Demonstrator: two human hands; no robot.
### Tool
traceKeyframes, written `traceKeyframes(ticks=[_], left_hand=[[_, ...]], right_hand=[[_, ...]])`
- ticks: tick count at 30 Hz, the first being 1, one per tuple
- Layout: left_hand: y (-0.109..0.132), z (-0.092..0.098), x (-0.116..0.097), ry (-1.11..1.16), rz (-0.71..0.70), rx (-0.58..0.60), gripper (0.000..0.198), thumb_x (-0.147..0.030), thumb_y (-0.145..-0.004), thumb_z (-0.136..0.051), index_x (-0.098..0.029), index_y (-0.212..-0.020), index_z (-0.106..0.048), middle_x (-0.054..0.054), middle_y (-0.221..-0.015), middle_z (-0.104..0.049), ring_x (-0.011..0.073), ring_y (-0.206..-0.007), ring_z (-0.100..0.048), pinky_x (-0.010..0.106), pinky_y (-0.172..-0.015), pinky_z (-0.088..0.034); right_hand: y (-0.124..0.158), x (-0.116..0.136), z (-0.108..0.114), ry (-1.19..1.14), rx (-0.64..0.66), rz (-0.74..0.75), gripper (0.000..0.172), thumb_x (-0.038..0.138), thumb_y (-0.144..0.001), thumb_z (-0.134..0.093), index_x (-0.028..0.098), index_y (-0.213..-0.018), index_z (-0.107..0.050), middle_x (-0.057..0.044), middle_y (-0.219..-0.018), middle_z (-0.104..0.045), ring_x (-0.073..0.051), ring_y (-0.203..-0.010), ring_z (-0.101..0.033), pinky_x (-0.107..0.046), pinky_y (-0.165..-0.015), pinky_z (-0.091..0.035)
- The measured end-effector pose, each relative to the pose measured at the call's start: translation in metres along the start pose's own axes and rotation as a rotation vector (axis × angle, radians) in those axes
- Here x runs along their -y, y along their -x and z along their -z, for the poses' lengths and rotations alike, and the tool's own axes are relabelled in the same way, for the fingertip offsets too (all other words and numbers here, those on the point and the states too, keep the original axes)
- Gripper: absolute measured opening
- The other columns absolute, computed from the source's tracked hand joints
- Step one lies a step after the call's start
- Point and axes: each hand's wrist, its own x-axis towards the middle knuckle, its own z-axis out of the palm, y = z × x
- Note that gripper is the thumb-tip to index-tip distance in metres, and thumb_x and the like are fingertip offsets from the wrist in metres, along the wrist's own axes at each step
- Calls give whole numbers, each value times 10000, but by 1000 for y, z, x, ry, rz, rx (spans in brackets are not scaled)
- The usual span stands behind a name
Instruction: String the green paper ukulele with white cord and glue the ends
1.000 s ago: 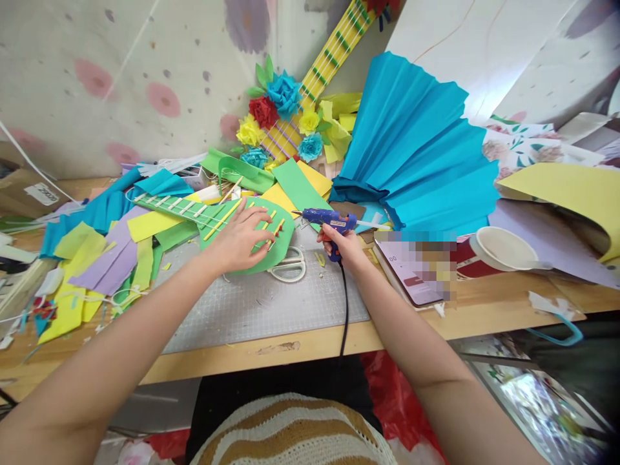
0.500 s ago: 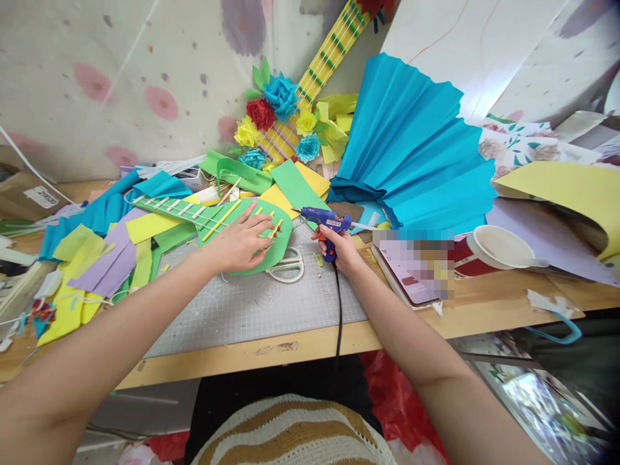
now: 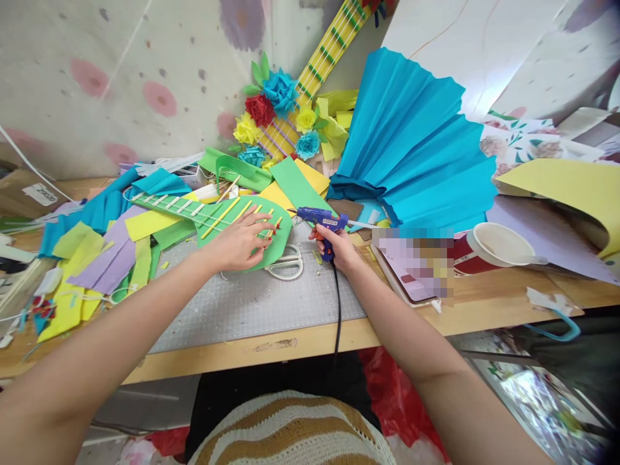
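1. Left hand (image 3: pixel 239 242), frame centre: palm down, fingers slightly spread and pressed flat on the green guitar (image 3: pixel 285 227).
2. The guitar is a paper cut-out lying on the grey mat (image 3: pixel 256 303). Its neck runs toward centre left and yellow strips (image 3: pixel 220 218) lie across the body.
3. Right hand (image 3: pixel 335 248), just right of centre: fingers wrapped tight round the grip of the glue gun (image 3: pixel 317 216). Can't tell if the trigger is squeezed.
4. Gun nozzle points left and sits just beside the guitar's right edge. Can't tell if it touches.
5. The black cord (image 3: pixel 336 310) drops from the gun over the table edge (image 3: pixel 290 345).
6. Scissors (image 3: pixel 285 265) lie on the mat, partly under the guitar body, between the two hands.
7. Blue fan (image 3: pixel 416 148) is at upper right, a cup (image 3: pixel 498 245) at right and paper flowers (image 3: pixel 271 116) at top centre.
8. Paper scraps (image 3: pixel 111 258) are piled at left.
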Motion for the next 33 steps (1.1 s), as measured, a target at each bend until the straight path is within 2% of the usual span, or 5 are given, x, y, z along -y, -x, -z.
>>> traceKeyframes(ticks=[5, 15, 27, 33], left_hand=[[-2, -2, -4, 40, 13, -4, 315, -186, -770, -471, -210, -958, -722, 62, -1215, -619, 286, -1303, -410, 575, -1148, -227], [1, -6, 1, 149, 157, -138, 327, -213, -778, -444, -206, -1028, -655, 73, -1175, -620, 258, -1262, -442, 556, -1154, -194], [-16, -8, 7, 284, 299, 66, 267, -248, -722, -448, -212, -885, -657, 71, -1095, -592, 284, -1297, -383, 578, -1149, -158], [-18, -8, 4, 250, 260, 48, 248, -244, -705, -477, -214, -870, -659, 69, -1080, -598, 278, -1297, -383, 565, -1164, -114]], right_hand=[[0, -1, 1, -5, 9, 1, 319, 483, -663, -708, 183, -681, -603, 1, -680, -633, -45, -422, -408, -204, -379, -310], [0, 1, 2, 4, 21, 14, 311, 482, -678, -693, 185, -683, -602, 3, -694, -630, -47, -430, -406, -211, -386, -309], [1, 2, 1, 10, 10, 14, 311, 485, -670, -695, 190, -681, -597, 2, -692, -630, -51, -431, -405, -215, -388, -311], [0, 1, 2, 12, 3, 12, 324, 498, -664, -696, 191, -686, -594, 1, -690, -632, -49, -428, -401, -214, -385, -313]])
